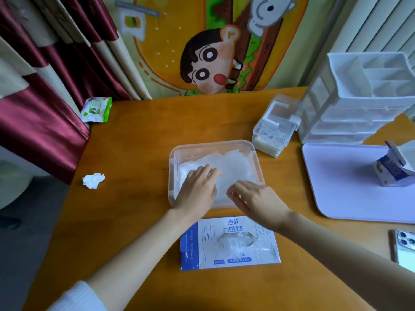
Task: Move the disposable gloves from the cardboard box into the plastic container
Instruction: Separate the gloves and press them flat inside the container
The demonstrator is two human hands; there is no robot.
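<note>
The container [213, 145] sits open in the middle of the table [134, 142], its long axis running left to right across the person's view. The gloves [234, 166] lie in it as a flat, clear, crumpled heap, spread along that same axis and filling most of the floor.

The box [229, 252] lies flat just in front of the container, nearer the person. It is also long from left to right, with its printed face up and its lettering upright to the person. More clear film shows in its oval opening.

The left hand [197, 187] reaches forward over the near rim, palm down, fingers fairly straight and pointing away and to the right, pressing on the gloves. The right hand [253, 198] comes in from the right over the near right corner, palm down, its fingers blurred, stretched leftwards onto the heap. Neither hand grips anything.

A tissue [93, 180] lies crumpled on the left, a wipes pack [96, 109] at the far left corner, a phone [404, 248] at the right edge.
</note>
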